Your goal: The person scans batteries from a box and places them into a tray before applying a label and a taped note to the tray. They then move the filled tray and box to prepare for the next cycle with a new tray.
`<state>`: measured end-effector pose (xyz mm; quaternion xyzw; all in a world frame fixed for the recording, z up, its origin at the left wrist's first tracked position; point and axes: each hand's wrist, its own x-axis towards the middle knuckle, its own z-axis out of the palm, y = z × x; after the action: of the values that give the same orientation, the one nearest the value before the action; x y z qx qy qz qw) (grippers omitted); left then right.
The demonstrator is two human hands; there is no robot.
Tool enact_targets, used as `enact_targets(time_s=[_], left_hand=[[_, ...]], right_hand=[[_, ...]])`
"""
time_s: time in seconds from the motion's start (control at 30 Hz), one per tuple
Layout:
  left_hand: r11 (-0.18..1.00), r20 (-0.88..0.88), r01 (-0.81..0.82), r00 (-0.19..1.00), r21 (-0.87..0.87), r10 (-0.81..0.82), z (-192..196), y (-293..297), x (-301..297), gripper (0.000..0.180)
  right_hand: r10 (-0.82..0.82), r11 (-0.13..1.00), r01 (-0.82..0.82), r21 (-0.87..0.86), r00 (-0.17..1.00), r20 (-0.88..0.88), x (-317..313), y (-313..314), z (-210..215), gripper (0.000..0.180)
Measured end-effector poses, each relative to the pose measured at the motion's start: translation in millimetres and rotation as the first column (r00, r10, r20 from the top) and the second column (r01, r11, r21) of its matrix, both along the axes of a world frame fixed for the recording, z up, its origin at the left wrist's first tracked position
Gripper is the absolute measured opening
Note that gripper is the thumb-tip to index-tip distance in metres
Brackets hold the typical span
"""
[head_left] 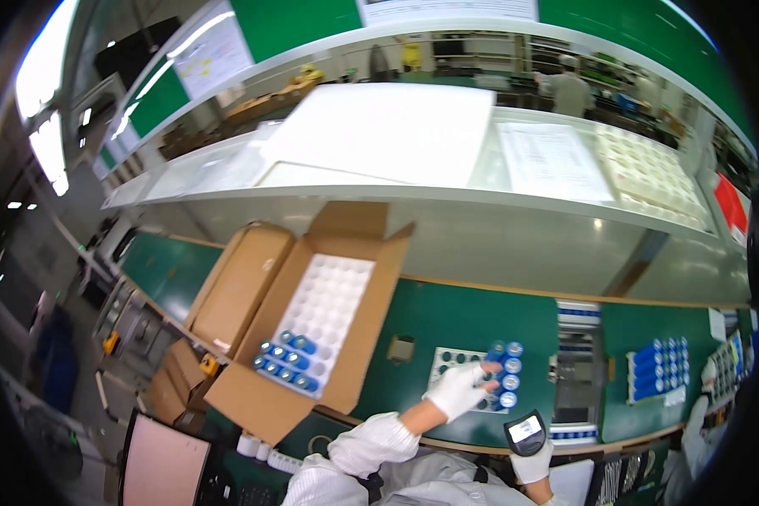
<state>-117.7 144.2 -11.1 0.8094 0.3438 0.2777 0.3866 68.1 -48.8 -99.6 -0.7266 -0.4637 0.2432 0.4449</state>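
Note:
My left hand (457, 393), in a white glove with bare fingertips, reaches over a white tray with round holes (449, 361). Its fingers are apart at the left side of several upright blue cylindrical battery cells (511, 367); whether they touch is hard to tell. The cells stand at the tray's right side, and the hand covers part of the tray. At the bench's front edge, my right hand (533, 464), also gloved, is closed around a black handheld device with a lit screen (526, 430).
Left of the tray, an open cardboard box (385, 295) holds a white holed insert (333, 291) and several blue cells (287, 361). A closed carton (240, 282) leans beside it. Rightward are a roller conveyor strip (578, 363) and another block of cells (658, 371). A shelf (481, 173) spans above.

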Motion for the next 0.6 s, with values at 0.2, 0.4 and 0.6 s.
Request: enact_targets(time_s=[0.2,0.4,0.6], left_hand=[[0.842,0.084,-0.5,0.866,0.202,0.494,135,13,-144,0.022],[0.779,-0.792,-0.574,0.338,0.255,0.508,43,50,-279,0.051],[0.694,-0.975,-0.708,0.039,0.128,0.219,-4,36,-285,0.089]], right_hand=[[0.125,0.991,-0.126,0.052,0.992,0.026,-10,33,-14,0.029],[0.269,0.96,-0.27,0.07,0.963,0.025,-32,53,18,0.022],[0.291,0.951,-0.296,0.088,0.955,0.062,-31,50,7,0.023]])
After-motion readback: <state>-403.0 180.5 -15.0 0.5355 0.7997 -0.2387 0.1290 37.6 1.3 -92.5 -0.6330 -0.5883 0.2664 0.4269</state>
